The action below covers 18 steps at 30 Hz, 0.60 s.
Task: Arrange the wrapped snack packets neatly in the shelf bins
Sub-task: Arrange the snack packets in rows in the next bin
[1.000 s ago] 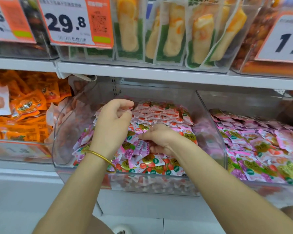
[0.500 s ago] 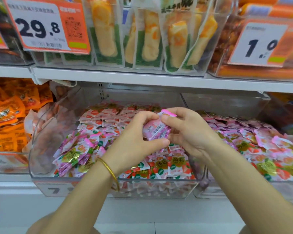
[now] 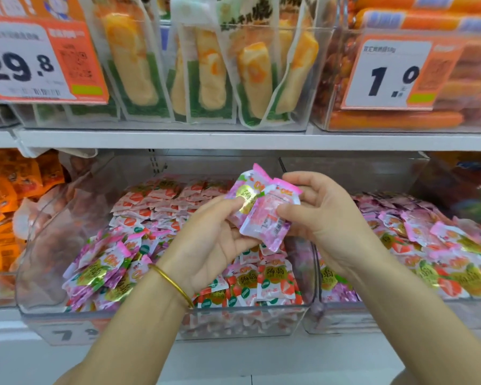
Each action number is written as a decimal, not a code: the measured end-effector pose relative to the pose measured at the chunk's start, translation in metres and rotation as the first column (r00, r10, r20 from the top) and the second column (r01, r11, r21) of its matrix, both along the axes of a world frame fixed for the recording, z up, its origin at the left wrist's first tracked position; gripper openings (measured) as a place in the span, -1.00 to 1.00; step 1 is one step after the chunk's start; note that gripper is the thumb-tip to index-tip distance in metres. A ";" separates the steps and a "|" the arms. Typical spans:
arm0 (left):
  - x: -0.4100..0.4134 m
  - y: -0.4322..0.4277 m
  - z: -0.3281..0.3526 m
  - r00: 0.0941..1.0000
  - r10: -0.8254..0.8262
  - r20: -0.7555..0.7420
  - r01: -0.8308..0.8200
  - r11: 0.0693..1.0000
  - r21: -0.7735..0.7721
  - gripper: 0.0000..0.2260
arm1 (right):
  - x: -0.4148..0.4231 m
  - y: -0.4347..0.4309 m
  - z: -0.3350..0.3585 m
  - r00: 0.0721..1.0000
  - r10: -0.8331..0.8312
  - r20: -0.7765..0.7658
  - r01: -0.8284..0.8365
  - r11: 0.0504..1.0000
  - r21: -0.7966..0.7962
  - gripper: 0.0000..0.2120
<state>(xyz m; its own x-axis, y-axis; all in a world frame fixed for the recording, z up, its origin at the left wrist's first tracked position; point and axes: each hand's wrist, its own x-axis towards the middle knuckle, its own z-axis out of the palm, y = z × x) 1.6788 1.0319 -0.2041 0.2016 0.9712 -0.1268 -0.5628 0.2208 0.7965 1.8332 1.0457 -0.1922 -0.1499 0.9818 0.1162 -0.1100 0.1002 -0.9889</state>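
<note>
Snack packets [image 3: 262,211], a small pink fan of them, are up in both hands just above the middle bin [image 3: 36,254]. From the head view, the only one I have, I read this as the squaring-up step: a handful lifted out to be aligned before it goes back in as a row. My left hand [image 3: 214,245] sits palm-up over the bin's centre, its fingers [image 3: 220,211] curled close with the thumb laid on the gold-labelled packet, gripping the bunch from its left edge. My right hand [image 3: 326,218] is over the bin's right wall; its thumb presses the face of the front packet, barcode side out, and the other fingers curl behind the top edge, a narrow pinch, not a spread hand. At least two packets show; I cannot tell if there are more. Inside the bin, the back holds tidy rows [image 3: 156,201], while the front-left corner is a loose heap [image 3: 106,265] lying at all angles. The next move, as I judge it, calls for tapping the edges flush, turning the faces one way, then lowering the bunch into the front of the bin beside the standing packets [image 3: 272,284] without toppling them. A slack pinch could let the slick wrappers slide apart.
</note>
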 end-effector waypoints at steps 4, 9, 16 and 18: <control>0.008 0.001 -0.002 0.997 0.015 -0.079 -0.009 0.997 0.080 -0.75 | 0.007 0.002 -0.005 0.990 -0.109 0.094 0.100 0.990 0.101 -0.70; 0.015 0.005 -0.004 0.997 0.060 -0.049 -0.062 0.998 -0.022 -0.85 | 0.018 0.000 -0.005 0.942 -0.324 0.085 0.276 0.895 0.351 -0.73; 0.025 0.006 -0.001 0.988 -0.005 0.153 0.003 1.000 0.012 -0.76 | 0.010 -0.001 -0.024 0.675 -0.535 0.508 -0.096 0.619 0.780 -0.82; 0.024 0.006 -0.003 0.997 0.012 0.072 -0.016 0.998 0.065 -0.73 | 0.010 -0.004 -0.024 0.674 -0.452 0.585 -0.146 0.695 0.705 -0.77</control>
